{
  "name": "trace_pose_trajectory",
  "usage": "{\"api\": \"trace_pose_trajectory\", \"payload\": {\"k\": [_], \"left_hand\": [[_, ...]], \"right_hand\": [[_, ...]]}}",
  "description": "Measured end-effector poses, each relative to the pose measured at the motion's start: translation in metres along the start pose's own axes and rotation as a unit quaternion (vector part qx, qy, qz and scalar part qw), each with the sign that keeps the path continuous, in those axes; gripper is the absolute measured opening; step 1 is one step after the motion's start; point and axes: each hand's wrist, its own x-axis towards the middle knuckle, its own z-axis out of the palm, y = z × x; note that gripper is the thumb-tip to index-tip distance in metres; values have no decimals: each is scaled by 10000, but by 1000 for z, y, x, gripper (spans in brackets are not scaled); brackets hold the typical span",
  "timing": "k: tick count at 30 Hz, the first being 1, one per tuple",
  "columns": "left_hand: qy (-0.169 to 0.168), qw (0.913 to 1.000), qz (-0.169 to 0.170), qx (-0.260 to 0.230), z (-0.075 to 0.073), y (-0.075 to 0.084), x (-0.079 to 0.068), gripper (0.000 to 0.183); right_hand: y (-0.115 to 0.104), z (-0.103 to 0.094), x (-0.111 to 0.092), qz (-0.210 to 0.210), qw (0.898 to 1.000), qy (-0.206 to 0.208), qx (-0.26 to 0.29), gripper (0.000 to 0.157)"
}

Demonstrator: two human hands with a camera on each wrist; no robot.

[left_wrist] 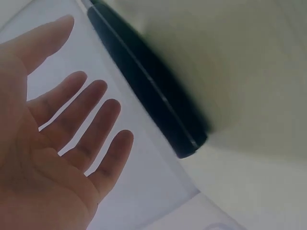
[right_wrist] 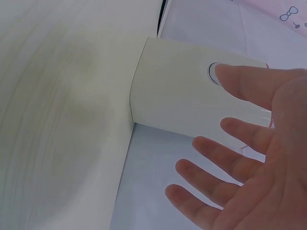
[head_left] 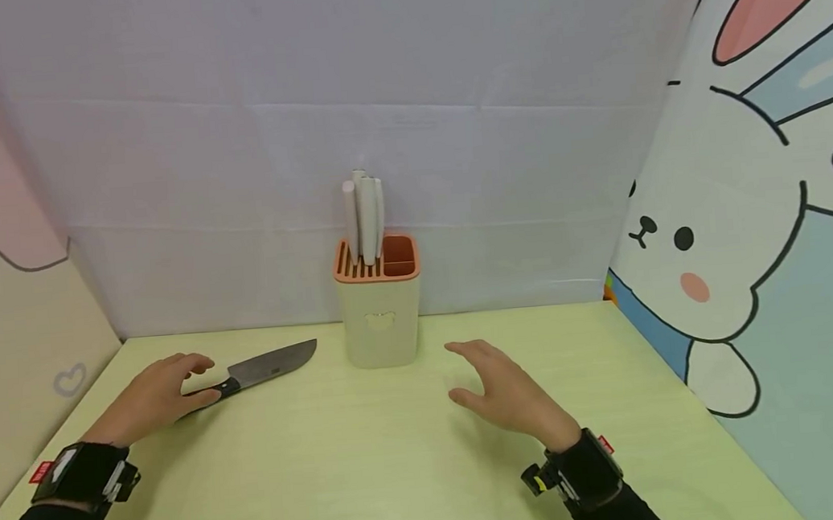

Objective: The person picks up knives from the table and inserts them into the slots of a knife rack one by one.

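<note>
A kitchen knife (head_left: 273, 364) with a broad grey blade and black handle (left_wrist: 148, 81) lies on the left of the table, its tip toward the middle. My left hand (head_left: 156, 397) hovers over the handle, thumb and fingers spread apart; the left wrist view shows a gap between the fingers and the handle. A cream knife block (head_left: 380, 319) with an orange slotted top stands at the table's back, several white-handled knives (head_left: 367, 215) upright in its slots. To the block's right my right hand (head_left: 505, 391) is held above the table with relaxed, spread fingers, holding nothing.
The pale yellow-green table (head_left: 358, 465) ends at a white sheet (head_left: 407, 132) behind the block. Printed panels flank it, pink and cream (head_left: 13, 304) on the left, a cartoon rabbit (head_left: 718, 215) on the right.
</note>
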Motion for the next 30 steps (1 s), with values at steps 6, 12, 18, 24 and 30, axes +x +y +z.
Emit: {"api": "trace_pose_trajectory", "payload": {"k": [6, 12, 18, 24, 30], "left_hand": [[-219, 9997, -134, 13, 12, -13, -6, 52], [-155, 9998, -81, 112, 15, -20, -10, 46], [-102, 9997, 133, 186, 16, -22, -11, 38], [-126, 9995, 156, 245, 16, -20, -12, 36], [-69, 9993, 160, 324, 19, -20, -13, 35]], "right_hand": [[0, 4, 0, 83, 9999, -111, -37, 63], [0, 8, -1, 165, 9993, -322, -47, 64], [-1, 9, -2, 120, 9990, -427, -48, 63], [-1, 9, -3, 58, 9990, -428, -70, 62], [0, 9, -3, 48, 9989, -453, -103, 61]]}}
